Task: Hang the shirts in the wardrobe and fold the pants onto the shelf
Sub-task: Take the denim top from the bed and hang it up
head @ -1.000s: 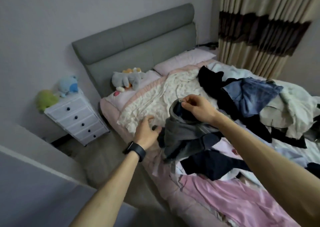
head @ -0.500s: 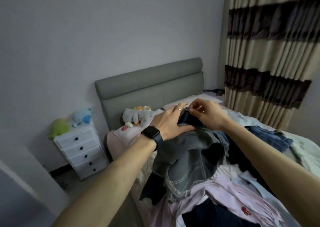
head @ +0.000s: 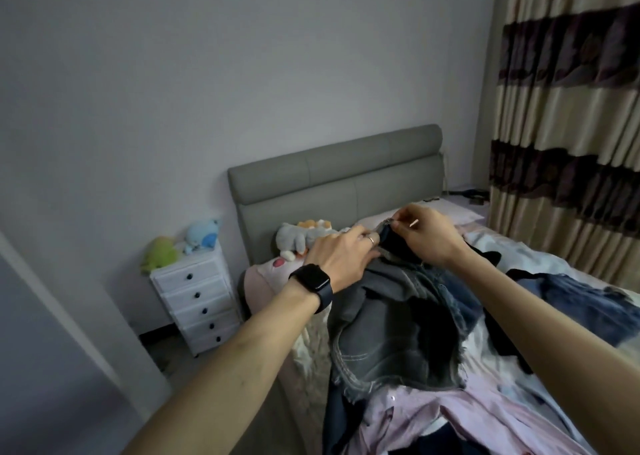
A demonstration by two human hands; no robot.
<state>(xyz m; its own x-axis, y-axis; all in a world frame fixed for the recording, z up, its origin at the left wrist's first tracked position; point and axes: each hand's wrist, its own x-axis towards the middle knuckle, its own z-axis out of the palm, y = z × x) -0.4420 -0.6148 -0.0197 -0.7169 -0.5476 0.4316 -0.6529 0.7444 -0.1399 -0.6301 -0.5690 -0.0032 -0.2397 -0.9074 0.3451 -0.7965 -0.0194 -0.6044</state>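
Pinching the jeans [head: 391, 333] by the waistband with the left hand [head: 341, 258] and right hand [head: 427, 239], close together, fingers curled on denim. Hanging bunched above the left edge of the bed [head: 311, 349], legs trailing onto the shirt [head: 467, 416] at the near edge. Likely to drag that shirt to the floor [head: 166, 349] if raised fast; likely to fold crooked while twisted.

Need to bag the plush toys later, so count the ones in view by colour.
Green plush toy: 1, on the white drawer chest
Blue plush toy: 1, beside the green one
Grey plush toy: 1, on the bed
Orange and white plush toy: 1, partly hidden behind the grey one
Total: 4
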